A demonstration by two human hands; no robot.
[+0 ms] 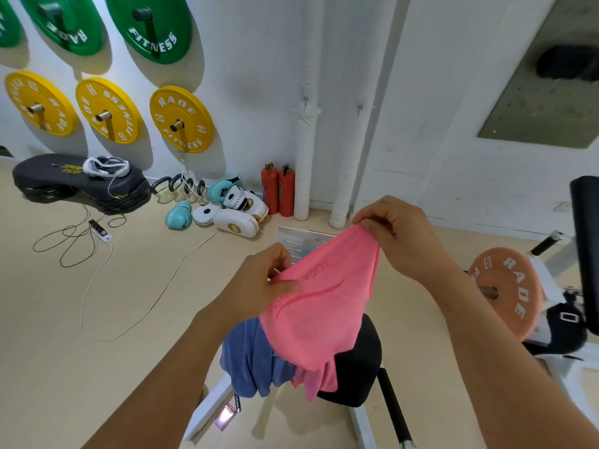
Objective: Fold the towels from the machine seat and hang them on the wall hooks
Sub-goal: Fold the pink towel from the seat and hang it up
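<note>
Pink terry fills the middle of your view: you hold a pink towel [321,306] up by its top edge, your left hand [259,283] pinching one corner and your right hand [393,234] pinching the other, each grip closed on the cloth. It shows the word "YOGA" mirrored. Its lower end hangs onto the black machine seat [356,361], where a blue towel [249,361] lies draped beside it. Yellow plates [181,119] and green plates [152,25] on the wall read "RADE FITNESS".
</note>
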